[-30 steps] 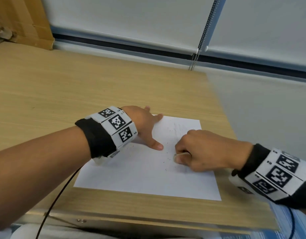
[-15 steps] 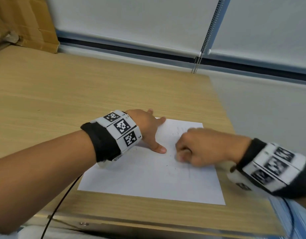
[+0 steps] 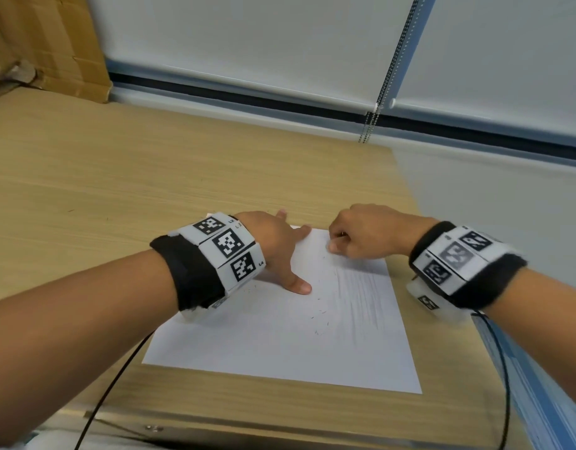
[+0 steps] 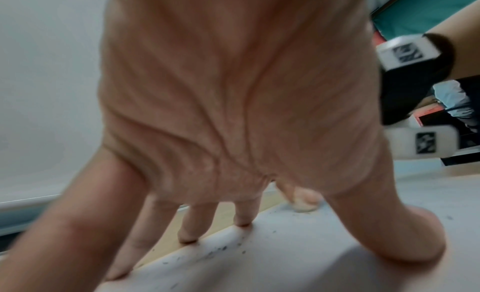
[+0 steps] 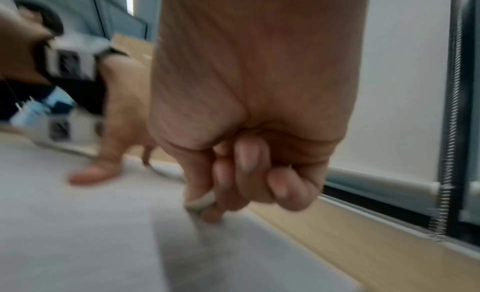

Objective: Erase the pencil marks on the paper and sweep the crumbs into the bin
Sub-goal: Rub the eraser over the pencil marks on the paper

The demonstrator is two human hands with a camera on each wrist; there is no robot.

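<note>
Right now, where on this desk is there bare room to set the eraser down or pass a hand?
Bare wood spreads left of the paper, up to the cardboard, and behind both hands toward the window sill. A narrower strip runs along the near edge. The paper's far end is crowded: left hand pressing, right hand rubbing the eraser.

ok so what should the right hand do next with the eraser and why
Probably draw the eraser back toward the person over the grey pencil marks still on the paper. The right hand pinches it at the far edge, and the left hand presses the sheet flat.
</note>
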